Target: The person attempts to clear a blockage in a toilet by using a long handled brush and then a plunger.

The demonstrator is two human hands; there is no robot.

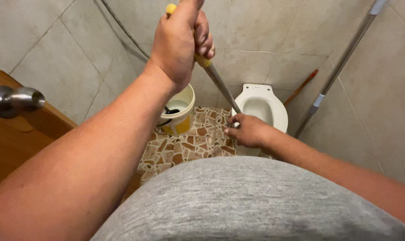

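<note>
the left hand [180, 42] has its fingers clamped on the yellow grip of a metal pole [220, 85] slanting down to the right hand [249, 131], whose fingers wrap it lower, above the toilet [273, 111], a bucket [184, 116] standing beside.

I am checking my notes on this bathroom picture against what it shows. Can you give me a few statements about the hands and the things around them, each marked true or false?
1. The left hand grips the yellow top end of a long metal handle. True.
2. The right hand rests on the door knob. False: it holds the handle lower down, near the toilet; the door knob is untouched.
3. A yellow and white bucket stands on the mosaic floor. True.
4. The toilet is black. False: it is white.
5. A second pole leans against the tiled wall. True.
</note>
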